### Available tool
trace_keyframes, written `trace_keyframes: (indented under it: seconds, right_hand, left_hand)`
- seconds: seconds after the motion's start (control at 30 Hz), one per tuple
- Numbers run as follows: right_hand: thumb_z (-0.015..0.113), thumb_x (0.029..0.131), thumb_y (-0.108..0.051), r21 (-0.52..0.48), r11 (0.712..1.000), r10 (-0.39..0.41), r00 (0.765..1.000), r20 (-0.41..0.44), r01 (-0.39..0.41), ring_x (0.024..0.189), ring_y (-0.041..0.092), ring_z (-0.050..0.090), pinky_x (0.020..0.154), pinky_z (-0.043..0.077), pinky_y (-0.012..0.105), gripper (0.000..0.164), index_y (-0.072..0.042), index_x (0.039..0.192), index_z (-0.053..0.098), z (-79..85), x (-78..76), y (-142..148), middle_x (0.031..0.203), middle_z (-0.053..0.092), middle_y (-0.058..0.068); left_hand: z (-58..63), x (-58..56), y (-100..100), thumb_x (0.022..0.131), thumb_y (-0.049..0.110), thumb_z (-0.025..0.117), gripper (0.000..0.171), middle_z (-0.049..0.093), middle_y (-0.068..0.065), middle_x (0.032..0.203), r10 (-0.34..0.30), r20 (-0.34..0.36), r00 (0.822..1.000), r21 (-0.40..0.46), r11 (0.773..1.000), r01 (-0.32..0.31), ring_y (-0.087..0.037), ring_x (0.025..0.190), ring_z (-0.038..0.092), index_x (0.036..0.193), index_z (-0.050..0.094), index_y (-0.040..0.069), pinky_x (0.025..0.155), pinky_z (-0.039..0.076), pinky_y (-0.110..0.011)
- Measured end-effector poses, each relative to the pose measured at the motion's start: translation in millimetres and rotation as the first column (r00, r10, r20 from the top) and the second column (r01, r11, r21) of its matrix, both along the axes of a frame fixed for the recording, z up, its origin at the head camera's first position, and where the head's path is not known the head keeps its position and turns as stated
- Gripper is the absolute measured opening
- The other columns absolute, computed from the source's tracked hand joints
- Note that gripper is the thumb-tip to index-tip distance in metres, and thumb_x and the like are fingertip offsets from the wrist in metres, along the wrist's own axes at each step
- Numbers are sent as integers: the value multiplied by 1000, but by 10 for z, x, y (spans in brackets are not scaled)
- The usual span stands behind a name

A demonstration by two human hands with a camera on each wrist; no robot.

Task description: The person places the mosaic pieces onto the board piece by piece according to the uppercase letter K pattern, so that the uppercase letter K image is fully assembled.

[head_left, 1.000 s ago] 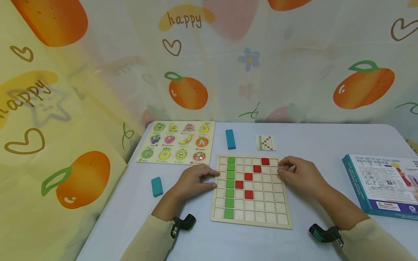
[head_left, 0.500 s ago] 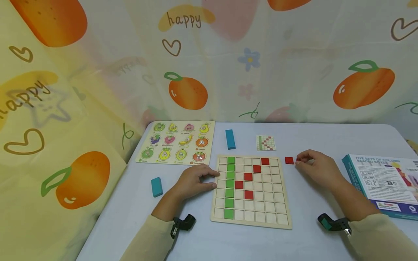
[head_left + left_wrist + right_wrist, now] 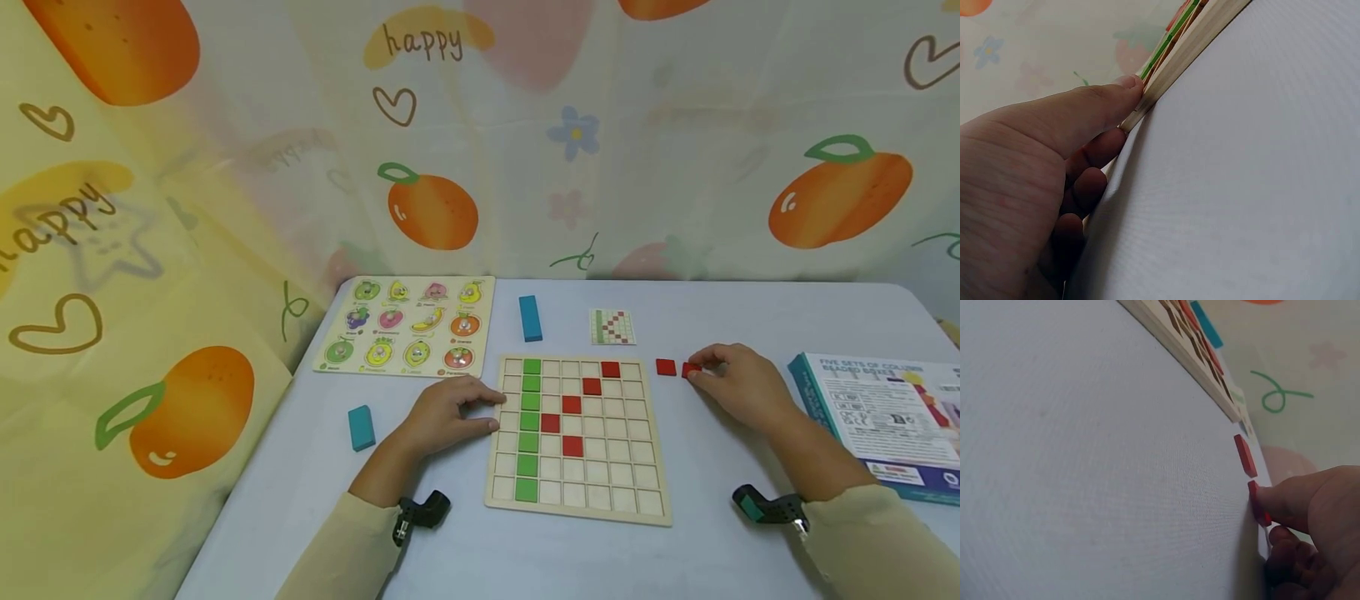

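A wooden grid board [image 3: 628,515] lies on the table, with a column of green square tiles [image 3: 528,422] and several red ones [image 3: 572,405] in its cells. Along the board's left edge rest the thumb and fingertips of my left hand [image 3: 447,414]; the left wrist view shows the thumb tip [image 3: 1127,82] right at that edge. My right hand [image 3: 738,383], off the board's right side, pinches a red square tile [image 3: 689,369] between thumb and fingers, close over the table. A second red tile [image 3: 665,367] lies just left of it.
A small pattern card [image 3: 612,327] and a blue block [image 3: 530,318] lie beyond the board. Another blue block [image 3: 362,427] is left of my left hand. A fruit picture board [image 3: 405,325] sits back left, a printed box [image 3: 885,417] far right.
My right hand has moved right, away from the board's right edge, uncovering a loose red tile, and now holds another beside it. The left hand has stayed at the board's edge.
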State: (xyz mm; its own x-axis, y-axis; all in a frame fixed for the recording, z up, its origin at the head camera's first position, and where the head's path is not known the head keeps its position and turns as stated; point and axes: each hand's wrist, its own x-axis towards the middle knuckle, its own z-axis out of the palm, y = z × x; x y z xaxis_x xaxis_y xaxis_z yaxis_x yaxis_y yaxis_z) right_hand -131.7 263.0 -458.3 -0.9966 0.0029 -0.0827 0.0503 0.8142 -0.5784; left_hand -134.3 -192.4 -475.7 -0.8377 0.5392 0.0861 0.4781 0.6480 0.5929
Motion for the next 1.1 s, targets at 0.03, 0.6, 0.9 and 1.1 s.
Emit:
trace_keyframes:
  seconds: [0.03,0.6,0.9,1.1]
  right_hand:
    - [71,102,-22,-1,1000,1,1000,2,-1,121,52,51,97,48,67,31,-1,124,69,4,-2,0,130,60,32]
    - [64,105,-13,-51,999,3,999,-39,-5,94,35,58,69,50,33,16,-2,116,67,79,10,7,106,68,19]
    - [65,105,-15,-66,998,8,999,-35,-10,88,31,58,67,50,33,16,-4,116,68,132,100,-59,103,70,15]
    - [66,103,-16,-79,997,12,999,-49,-16,82,26,57,62,49,32,15,-7,114,71,170,202,-163,103,70,12]
  left_hand:
    - [-4,-3,-1,91,31,88,37,71,16,120,1,-1,1000,1,1000,-1,-9,93,55,127,79,27,80,45,-31]
    - [20,-11,10,92,32,87,36,71,16,118,6,-7,1000,-12,1000,-6,-9,92,55,127,79,28,79,45,-31]
    - [34,1,16,92,34,87,36,71,17,119,13,3,1000,-35,999,-13,-9,91,54,127,79,29,78,43,-32]
    - [20,4,12,92,34,87,36,71,18,117,13,-3,1000,-31,999,-13,-8,90,54,127,79,29,77,43,-31]
